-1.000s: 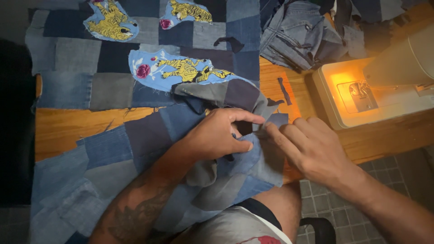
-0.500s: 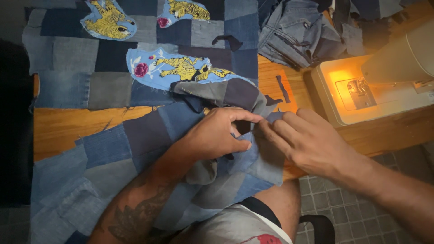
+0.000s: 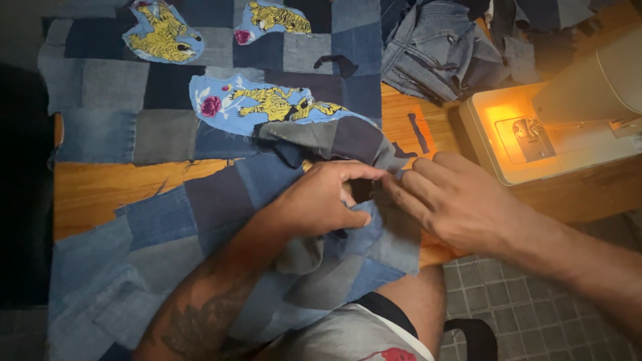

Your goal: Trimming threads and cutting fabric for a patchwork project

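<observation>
1. A wooden table (image 3: 100, 194) stood over a grey tiled floor (image 3: 535, 314), and most of its top was covered by a large patchwork denim quilt (image 3: 167, 220).
2. The left hand (image 3: 321, 200) rested on the quilt near the table's front edge, thumb and fingers closed narrowly on a fold of a dark patch.
3. The right hand (image 3: 461, 200) met it from the right, fingertips touching the same fold; whether they actually gripped the cloth could not be told.
4. A lit sewing machine (image 3: 548, 127) sat at the right, well apart from the pinched spot, with no cloth under its needle.
5. Many patches looked already joined, and tiger appliqués (image 3: 267, 103) were in place; judging by that, the piecing was far along, with this fold not yet stitched.
6. A heap of loose denim pieces (image 3: 441, 53) lay behind the machine.
</observation>
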